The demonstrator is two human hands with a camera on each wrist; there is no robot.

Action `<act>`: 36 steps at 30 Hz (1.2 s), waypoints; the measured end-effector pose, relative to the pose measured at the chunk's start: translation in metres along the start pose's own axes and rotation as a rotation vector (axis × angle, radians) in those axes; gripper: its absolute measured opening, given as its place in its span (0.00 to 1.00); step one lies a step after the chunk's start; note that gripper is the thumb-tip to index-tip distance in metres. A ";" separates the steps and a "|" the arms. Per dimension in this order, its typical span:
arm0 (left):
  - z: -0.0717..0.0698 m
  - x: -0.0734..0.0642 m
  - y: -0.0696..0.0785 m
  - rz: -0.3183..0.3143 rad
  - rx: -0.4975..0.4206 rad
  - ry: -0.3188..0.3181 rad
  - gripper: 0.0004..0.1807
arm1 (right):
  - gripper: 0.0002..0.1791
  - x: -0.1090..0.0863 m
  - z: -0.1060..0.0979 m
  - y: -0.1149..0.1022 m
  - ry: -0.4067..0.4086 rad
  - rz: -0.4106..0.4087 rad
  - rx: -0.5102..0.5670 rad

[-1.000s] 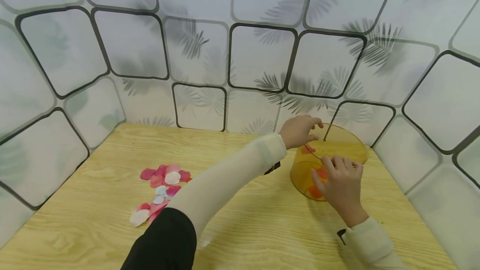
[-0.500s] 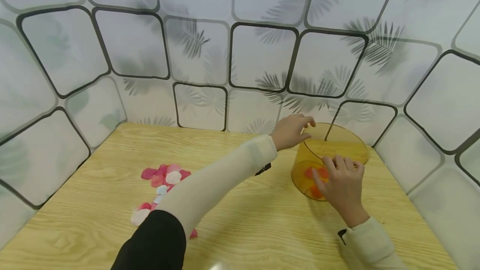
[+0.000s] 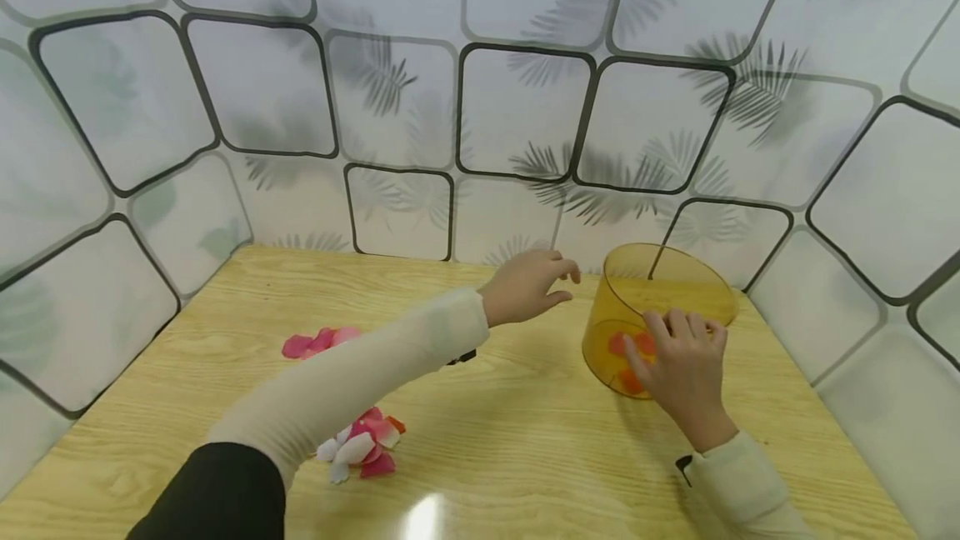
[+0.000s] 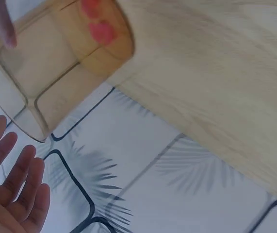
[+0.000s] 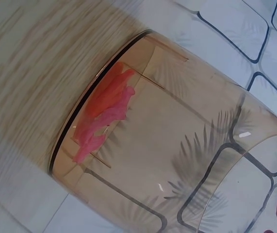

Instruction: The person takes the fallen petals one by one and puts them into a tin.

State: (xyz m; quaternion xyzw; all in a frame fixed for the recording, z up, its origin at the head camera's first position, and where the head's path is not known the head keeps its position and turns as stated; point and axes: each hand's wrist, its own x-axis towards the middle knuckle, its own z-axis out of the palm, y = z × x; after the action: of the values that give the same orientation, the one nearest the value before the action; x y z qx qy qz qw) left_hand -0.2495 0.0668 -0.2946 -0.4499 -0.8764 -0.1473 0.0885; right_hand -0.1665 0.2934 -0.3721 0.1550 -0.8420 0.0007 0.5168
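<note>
A see-through amber cylinder container [image 3: 611, 315] stands upright on the table at the right, its mouth facing up. Pink-red petals [image 3: 626, 377] lie on its bottom; the right wrist view shows the petals [image 5: 104, 114] bunched there. My right hand [image 3: 684, 373] holds the container's near rim, thumb on the outside and fingers over the edge. To the left of the container, my left hand [image 3: 528, 286] hovers with nothing in it, fingers loosely bent. In the left wrist view the left hand [image 4: 17, 189] is apart from the rim.
Pink and white petals [image 3: 363, 447] lie in a loose pile at the left of the wooden table [image 3: 510, 440]. More pink petals [image 3: 318, 342] show behind my left forearm, which hides part of the pile. A patterned fabric wall [image 3: 405, 215] closes the back and sides.
My left hand has drawn back leftward from above the container. A petal seen high inside the container has dropped to the bottom. The right hand has stayed at the rim.
</note>
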 end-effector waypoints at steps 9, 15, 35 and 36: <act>0.004 -0.067 -0.029 -0.031 0.058 -0.110 0.11 | 0.25 0.000 -0.001 0.001 -0.017 -0.010 -0.019; 0.009 -0.101 -0.053 -0.080 0.061 -0.104 0.09 | 0.27 -0.001 -0.003 0.002 -0.041 -0.028 -0.048; 0.010 -0.142 -0.081 -0.128 0.033 -0.119 0.08 | 0.26 -0.002 -0.002 0.001 -0.059 -0.053 -0.094; 0.010 -0.143 -0.081 -0.126 0.032 -0.122 0.08 | 0.26 -0.001 -0.002 0.001 -0.061 -0.052 -0.092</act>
State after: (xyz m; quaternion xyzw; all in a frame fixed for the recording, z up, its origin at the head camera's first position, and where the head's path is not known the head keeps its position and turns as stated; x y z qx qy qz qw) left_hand -0.2330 -0.0840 -0.3603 -0.4006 -0.9089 -0.1109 0.0329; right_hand -0.1646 0.2951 -0.3722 0.1528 -0.8522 -0.0559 0.4972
